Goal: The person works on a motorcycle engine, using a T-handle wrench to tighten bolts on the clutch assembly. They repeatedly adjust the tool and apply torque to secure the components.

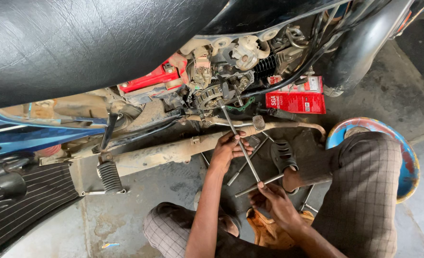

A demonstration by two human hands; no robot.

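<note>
I am crouched beside a motorcycle with its engine [221, 91] exposed under the black seat [78, 38]. A long metal T-handle wrench [238, 141] runs from the engine down toward me. My left hand [227, 150] is wrapped around the middle of its shaft. My right hand [275, 203] grips the crossbar at the wrench's near end. The wrench tip sits against a toothed part on the engine's side.
A red box [295, 100] lies on the concrete floor behind the engine. A blue round stool [405, 153] stands at right under my knee. The footrest [109, 177], a brake pedal [258, 122] and a muddy exhaust pipe [164, 154] cross in front. More wrenches [307, 205] and a rag [269, 234] lie below.
</note>
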